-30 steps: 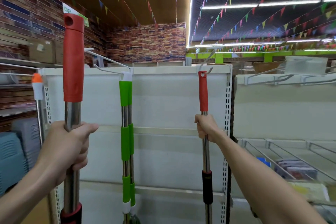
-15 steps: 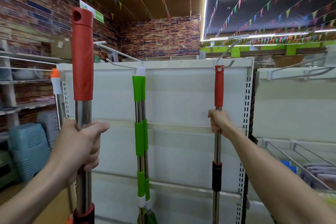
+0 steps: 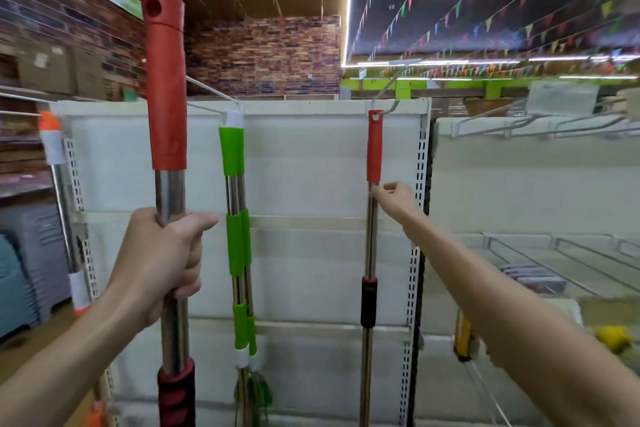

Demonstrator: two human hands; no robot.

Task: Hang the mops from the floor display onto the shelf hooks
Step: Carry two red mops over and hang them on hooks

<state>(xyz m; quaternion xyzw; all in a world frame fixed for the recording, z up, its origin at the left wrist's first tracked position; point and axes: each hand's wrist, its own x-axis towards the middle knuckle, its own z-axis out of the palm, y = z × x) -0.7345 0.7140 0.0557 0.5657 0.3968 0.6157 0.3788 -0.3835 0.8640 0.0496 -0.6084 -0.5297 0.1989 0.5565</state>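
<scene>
My left hand (image 3: 162, 253) grips the steel shaft of a mop with a thick red handle (image 3: 164, 80), held upright close to me on the left. A second, thinner red-handled mop (image 3: 374, 149) hangs by its end hole from a wire shelf hook (image 3: 389, 100) at the top right of the white shelf panel (image 3: 311, 166). My right hand (image 3: 396, 199) is beside that mop's shaft just under the red grip. Its fingers have loosened and only the fingertips touch the shaft. The mop heads are out of view.
Two green-handled mops (image 3: 232, 149) hang together from a hook between the two red ones. An orange-tipped mop (image 3: 52, 139) hangs at the panel's left edge. Grey-blue plastic stools (image 3: 24, 270) stand at the left, and wire shelves (image 3: 554, 253) at the right.
My right hand has let go of its full grip on the hung mop's shaft and now only touches it. My view has moved closer and turned a little left. My left hand still holds its mop.
</scene>
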